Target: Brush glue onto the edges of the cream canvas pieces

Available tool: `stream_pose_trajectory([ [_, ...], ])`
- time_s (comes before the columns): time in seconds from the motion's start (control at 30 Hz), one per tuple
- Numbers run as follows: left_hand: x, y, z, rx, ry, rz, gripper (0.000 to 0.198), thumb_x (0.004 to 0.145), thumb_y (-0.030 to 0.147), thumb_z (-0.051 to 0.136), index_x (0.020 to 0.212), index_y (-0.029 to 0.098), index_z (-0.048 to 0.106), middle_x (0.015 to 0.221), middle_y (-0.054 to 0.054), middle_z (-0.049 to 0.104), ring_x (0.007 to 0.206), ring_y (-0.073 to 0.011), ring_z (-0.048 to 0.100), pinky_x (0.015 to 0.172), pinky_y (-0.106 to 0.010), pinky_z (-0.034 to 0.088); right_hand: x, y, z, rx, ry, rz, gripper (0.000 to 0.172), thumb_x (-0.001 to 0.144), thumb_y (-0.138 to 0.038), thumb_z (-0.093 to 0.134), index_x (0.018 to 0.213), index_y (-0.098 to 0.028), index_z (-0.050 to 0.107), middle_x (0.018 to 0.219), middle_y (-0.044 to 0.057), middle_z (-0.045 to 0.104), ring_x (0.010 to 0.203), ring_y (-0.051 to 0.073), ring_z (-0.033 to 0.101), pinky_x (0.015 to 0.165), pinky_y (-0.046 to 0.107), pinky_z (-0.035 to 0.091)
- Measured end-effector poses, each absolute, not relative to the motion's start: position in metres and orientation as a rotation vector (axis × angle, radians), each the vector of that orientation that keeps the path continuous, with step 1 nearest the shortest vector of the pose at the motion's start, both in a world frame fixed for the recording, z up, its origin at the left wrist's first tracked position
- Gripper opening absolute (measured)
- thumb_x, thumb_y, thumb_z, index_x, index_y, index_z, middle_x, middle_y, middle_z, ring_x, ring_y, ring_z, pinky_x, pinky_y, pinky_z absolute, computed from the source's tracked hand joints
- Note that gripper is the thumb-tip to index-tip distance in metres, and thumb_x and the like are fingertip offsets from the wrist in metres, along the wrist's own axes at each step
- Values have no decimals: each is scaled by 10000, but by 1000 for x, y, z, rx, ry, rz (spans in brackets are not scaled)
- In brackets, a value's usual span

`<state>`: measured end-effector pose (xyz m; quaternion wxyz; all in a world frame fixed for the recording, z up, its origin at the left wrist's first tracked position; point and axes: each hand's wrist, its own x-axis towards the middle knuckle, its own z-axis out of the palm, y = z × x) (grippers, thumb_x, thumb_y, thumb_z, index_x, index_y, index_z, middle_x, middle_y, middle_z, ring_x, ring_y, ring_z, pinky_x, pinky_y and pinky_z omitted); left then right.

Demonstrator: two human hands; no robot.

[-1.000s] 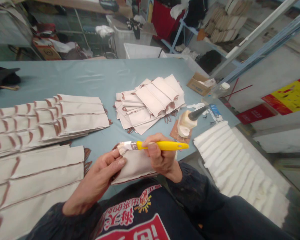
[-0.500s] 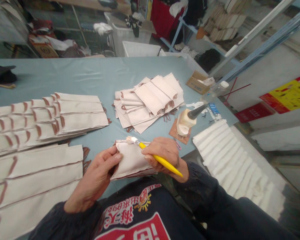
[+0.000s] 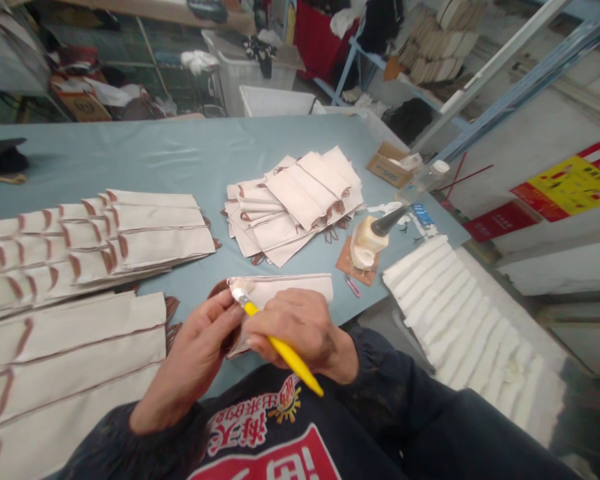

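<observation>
My left hand [image 3: 200,347] pinches the left edge of a cream fabric piece [image 3: 300,285] with brown edging, in front of my body. My right hand [image 3: 295,330] is closed round a yellow-handled brush [image 3: 293,360]. The brush's pale bristles touch the fabric's upper left corner, close to my left fingertips. Part of the fabric is hidden under my right hand. Ahead lies a loose pile of similar cream pieces [image 3: 305,207]. To the right, a cream container with a dark nozzle [image 3: 373,240] stands on a brown pad.
Overlapping rows of cream pieces [image 3: 160,220] cover the table's left side, with more pieces [image 3: 95,340] nearer me. A small cardboard box [image 3: 390,167] and a clear bottle [image 3: 430,180] stand at the right edge. White folded strips [image 3: 470,333] lie beyond that edge.
My right hand has moved left, carrying the brush from the middle of the fabric's top edge to its left corner. More of the fabric's right end now shows.
</observation>
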<state>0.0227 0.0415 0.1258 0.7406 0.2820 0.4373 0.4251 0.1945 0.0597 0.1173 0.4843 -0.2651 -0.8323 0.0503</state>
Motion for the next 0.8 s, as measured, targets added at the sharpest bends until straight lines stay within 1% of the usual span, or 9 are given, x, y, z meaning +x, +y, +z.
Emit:
stream_pose_trajectory([
  [0.13,18,38,123,679,958,926,371,792,331,871,1138,209,816,1065,-68,838,984,-257,757,753,-243,591,183,56,113,-638,-1839,266,118,1056,-311,534,1008,-265,631,714,-16,723,588,141,684,623,259,559],
  [0.2,14,35,120,689,954,908,391,814,319,850,1187,211,801,1089,-69,834,994,-255,752,765,-246,587,185,57,111,-626,-1660,300,163,1075,-336,496,1019,-267,632,692,-25,701,579,145,677,601,260,568],
  [0.27,12,33,119,684,950,890,427,816,299,841,1229,207,785,1087,-73,834,984,-256,751,762,-251,584,190,62,109,-708,-1559,279,205,1086,-348,475,1018,-254,644,715,-17,698,629,154,694,636,272,590],
  [0.4,13,32,128,649,959,873,432,795,314,855,1204,189,794,1033,-83,838,900,-246,753,680,-235,564,197,76,99,-969,-1633,219,184,1081,-280,492,1089,-204,659,926,48,764,816,160,746,776,288,610],
  [0.5,11,36,134,639,946,836,428,751,321,881,1154,192,812,956,-73,832,806,-228,740,622,-226,543,196,84,95,-1003,-1736,323,203,1080,-286,478,1084,-185,655,964,65,776,813,145,740,753,258,588],
  [0.6,1,41,131,755,989,830,378,803,431,842,1101,198,832,903,-63,815,787,-213,710,652,-231,542,198,89,99,-1047,-1656,365,230,1082,-319,461,1027,-191,644,860,27,741,702,125,682,664,251,546],
  [0.7,-13,43,121,996,1096,816,421,877,566,745,1075,209,848,961,-80,816,933,-255,704,765,-255,557,210,97,108,-1175,-1529,392,264,1083,-356,457,974,-197,637,655,-43,603,551,110,560,551,254,451],
  [0.77,-17,42,113,1137,1127,756,412,856,561,766,1067,217,853,967,-85,821,975,-285,703,801,-281,561,218,103,111,-1232,-1486,410,299,1084,-378,455,934,-193,636,615,-52,553,546,112,543,545,262,426],
  [0.8,-17,40,110,1196,1122,733,385,842,530,788,1055,217,855,952,-83,823,950,-285,706,795,-286,559,221,106,110,-1250,-1475,415,315,1084,-386,450,922,-190,637,622,-46,558,561,114,554,557,266,429],
])
